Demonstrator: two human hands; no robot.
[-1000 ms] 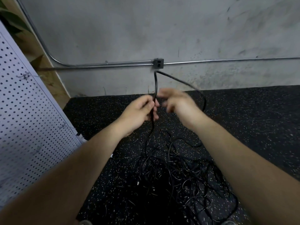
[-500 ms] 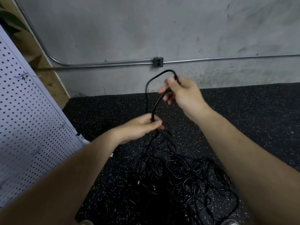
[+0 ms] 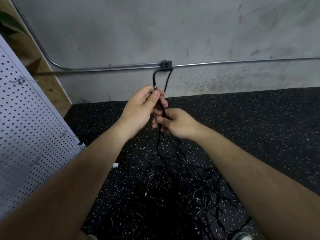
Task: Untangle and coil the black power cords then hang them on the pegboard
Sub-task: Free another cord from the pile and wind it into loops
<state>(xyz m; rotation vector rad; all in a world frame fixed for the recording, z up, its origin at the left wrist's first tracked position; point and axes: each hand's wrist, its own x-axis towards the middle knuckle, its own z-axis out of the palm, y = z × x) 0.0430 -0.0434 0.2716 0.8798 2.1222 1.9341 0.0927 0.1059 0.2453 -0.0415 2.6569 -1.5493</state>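
A tangled heap of black power cords [image 3: 183, 189] lies on the speckled black floor mat below my arms. One cord rises from the heap and forms a narrow upright loop [image 3: 161, 78] in front of the wall. My left hand [image 3: 140, 110] pinches the loop's strands between thumb and fingers near the top. Just below and to the right, my right hand [image 3: 176, 122] grips the same cord where it drops toward the heap. The white pegboard [image 3: 26, 129] leans at the left, with small metal hooks [image 3: 20, 81] on it.
A grey concrete wall stands ahead with a metal conduit [image 3: 110, 67] and an outlet box [image 3: 166, 63] along it. A wooden panel [image 3: 34, 54] sits behind the pegboard. A small white object [image 3: 115, 165] lies on the mat [image 3: 259, 127] by the pegboard's foot.
My left hand rose from low over the heap to the loop's top, while my right hand came down from the loop to grip the cord below it. The loop narrowed.
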